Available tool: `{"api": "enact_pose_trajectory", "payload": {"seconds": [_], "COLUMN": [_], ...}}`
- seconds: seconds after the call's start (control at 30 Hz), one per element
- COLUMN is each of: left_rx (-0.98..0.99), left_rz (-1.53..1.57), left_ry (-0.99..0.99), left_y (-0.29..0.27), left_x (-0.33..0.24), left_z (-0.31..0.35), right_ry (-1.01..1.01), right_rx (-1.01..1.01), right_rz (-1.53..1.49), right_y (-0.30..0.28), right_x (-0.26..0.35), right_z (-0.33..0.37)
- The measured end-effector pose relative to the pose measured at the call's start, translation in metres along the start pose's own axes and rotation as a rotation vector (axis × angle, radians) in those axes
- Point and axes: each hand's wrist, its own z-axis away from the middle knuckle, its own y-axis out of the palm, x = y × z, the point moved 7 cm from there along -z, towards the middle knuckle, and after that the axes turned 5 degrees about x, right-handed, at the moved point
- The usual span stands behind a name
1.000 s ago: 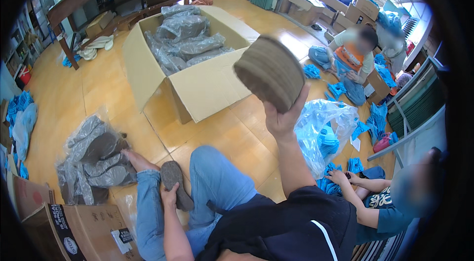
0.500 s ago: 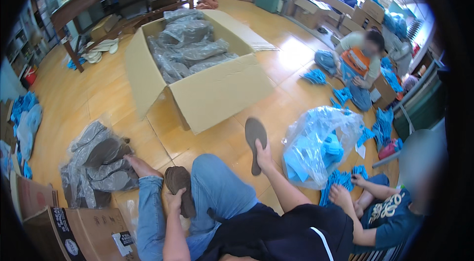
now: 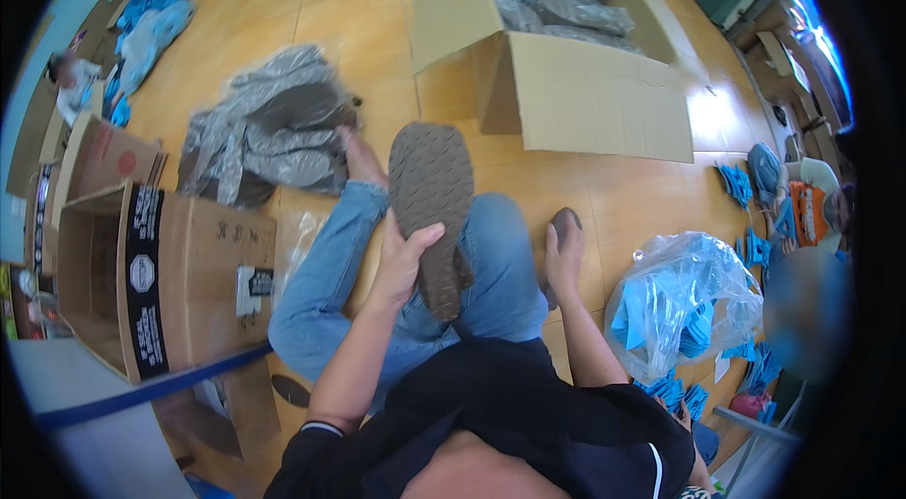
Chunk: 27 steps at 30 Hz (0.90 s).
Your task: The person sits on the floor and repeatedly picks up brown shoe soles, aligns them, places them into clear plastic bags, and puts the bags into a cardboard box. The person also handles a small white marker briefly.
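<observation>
My left hand [image 3: 401, 263] is wrapped round brown-grey shoe soles [image 3: 431, 180], held upright over my lap. The front one shows a patterned tread; an edge behind it suggests more than one. My right hand [image 3: 564, 258] is closed on another dark shoe sole [image 3: 566, 224], out to the right of my knee. Most of that sole is hidden by the hand. On the floor beyond my left foot lies a heap of similar soles in clear plastic bags [image 3: 283, 126].
A big open carton [image 3: 604, 108] of bagged soles stands ahead. At left lies an open brown box [image 3: 203, 263]. To the right sits a clear bag of blue pieces [image 3: 684, 310]. One person [image 3: 807, 202] sits at far right, another [image 3: 77, 89] at far left.
The view has swung to the right and down. My left hand has raised and turned its soles so the tread shows. My right hand has lowered its sole, which is now mostly covered.
</observation>
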Motion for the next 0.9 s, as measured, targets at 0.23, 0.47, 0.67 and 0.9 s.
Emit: {"api": "enact_pose_trajectory", "payload": {"seconds": [0.23,0.47,0.67,0.9], "left_rx": [0.043,0.079,0.121,-0.069], "left_rz": [0.109,0.477,0.474,0.462], "left_ry": [0.121,0.089,0.096,0.193], "left_y": [0.022,-0.008,-0.024,-0.029], "left_x": [-0.016,-0.001,-0.005,-0.009], "left_z": [0.020,0.053,0.061,0.059], "right_ry": [-0.264,-0.485,-0.234,-0.581], "right_rx": [0.607,0.836,0.852,0.572], "right_rz": [-1.026,-0.701,-0.943,-0.430], "right_y": [0.016,0.031,0.025,0.017], "right_x": [0.231,0.282,0.271,0.282], "right_z": [0.064,0.088,0.057,0.071]}}
